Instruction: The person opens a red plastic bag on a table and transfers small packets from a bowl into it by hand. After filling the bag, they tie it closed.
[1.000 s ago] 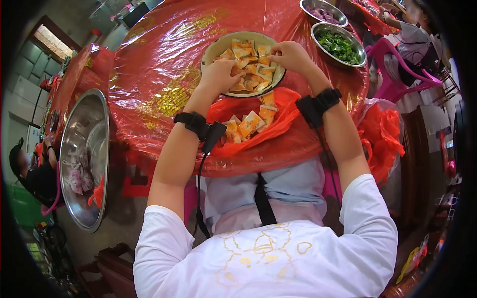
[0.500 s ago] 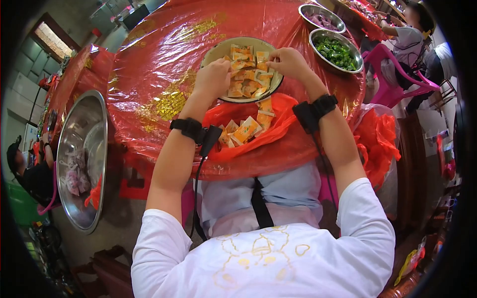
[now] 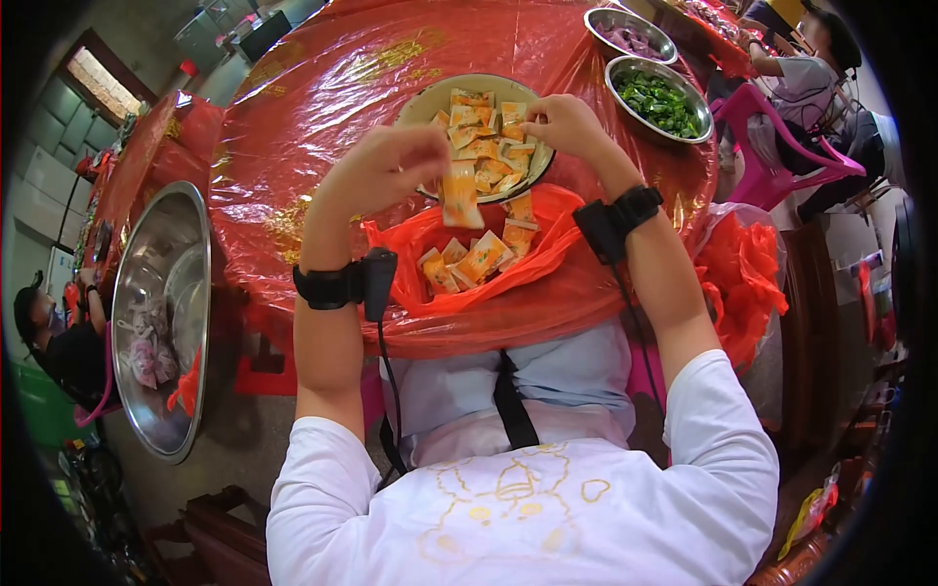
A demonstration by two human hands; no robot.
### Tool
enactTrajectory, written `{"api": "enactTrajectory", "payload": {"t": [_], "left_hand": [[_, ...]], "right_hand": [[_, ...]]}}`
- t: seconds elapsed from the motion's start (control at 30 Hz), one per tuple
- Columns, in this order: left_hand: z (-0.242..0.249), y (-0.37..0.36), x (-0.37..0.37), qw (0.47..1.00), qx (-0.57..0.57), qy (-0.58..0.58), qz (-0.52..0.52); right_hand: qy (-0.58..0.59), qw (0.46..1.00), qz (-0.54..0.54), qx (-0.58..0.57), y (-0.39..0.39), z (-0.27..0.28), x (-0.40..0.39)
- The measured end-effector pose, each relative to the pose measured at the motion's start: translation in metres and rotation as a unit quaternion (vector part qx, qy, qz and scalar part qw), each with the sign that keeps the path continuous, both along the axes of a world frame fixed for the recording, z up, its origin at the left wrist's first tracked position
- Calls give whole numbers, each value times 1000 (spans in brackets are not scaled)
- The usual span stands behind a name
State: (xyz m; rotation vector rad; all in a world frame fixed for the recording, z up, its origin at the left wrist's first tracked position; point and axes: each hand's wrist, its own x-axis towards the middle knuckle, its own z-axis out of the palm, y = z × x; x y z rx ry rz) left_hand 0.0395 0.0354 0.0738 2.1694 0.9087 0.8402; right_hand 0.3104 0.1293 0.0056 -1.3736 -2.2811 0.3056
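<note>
My left hand (image 3: 386, 166) is smeared by motion at the near left of an enamel bowl (image 3: 415, 107). A blurred orange-and-white packet (image 3: 459, 195) hangs at its fingertips, over the bowl's near rim; I cannot tell whether the fingers still grip it. At the bowl's right side, my right hand (image 3: 567, 125) pinches the edge of another small packet (image 3: 513, 119). Several such packets (image 3: 479, 146) lie in rows inside the bowl. Nearer my body, a red plastic bag (image 3: 542, 259) lies open with more packets (image 3: 482, 259) in it.
Red plastic film (image 3: 322, 127) covers the round table. Metal bowls of chopped greens (image 3: 660, 103) and purplish pieces (image 3: 630, 41) stand at the far right. A large steel basin (image 3: 195, 293) is left. Other people (image 3: 63, 322) sit at both sides, a pink chair (image 3: 757, 146) at right.
My left hand has swung left and toward me from the bowl, and a packet now shows in the air beside it. My right hand has barely moved.
</note>
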Motion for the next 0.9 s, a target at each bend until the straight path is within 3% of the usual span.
{"api": "enactTrajectory", "payload": {"t": [0.07, 0.13, 0.2, 0.23, 0.37, 0.47, 0.53, 0.57, 0.63, 0.67, 0.73, 0.9], "left_hand": [[6, -3, 0, 971, -107, 189, -95], [-23, 9, -1, 969, -143, 158, -128], [-36, 12, 7, 931, -159, 300, -132], [-36, 9, 11, 918, -219, 308, -120], [-37, 5, 19, 908, -216, 343, -108], [-29, 2, 18, 930, -166, 311, -108], [-15, -3, 20, 953, -87, 291, 15], [-17, 0, 20, 952, -88, 292, 15], [-27, 13, 18, 966, -19, 170, 193], [-30, 20, 16, 966, -19, 172, 194], [-40, 37, 12, 936, 205, 176, 224], [-78, 63, 8, 895, 242, 300, 224]], "right_hand": [[0, 1000, -3, 1, 0, -1, 0], [-5, 1000, -10, -8, -1, 1, 0], [1, 1000, -2, 2, 1, -2, 0], [7, 1000, 6, 12, 2, -3, 0], [5, 1000, 0, 5, 0, -1, 0], [2, 1000, -6, -6, 0, 1, 0], [-9, 1000, -6, 0, 1, -1, 0], [-8, 1000, -6, -1, 2, -2, 1], [8, 1000, 8, 22, 3, -6, 1], [11, 1000, 9, 21, 3, -7, 0], [3, 1000, -1, 1, 2, -3, 0], [-13, 1000, -6, -12, 1, 0, 0]]}}
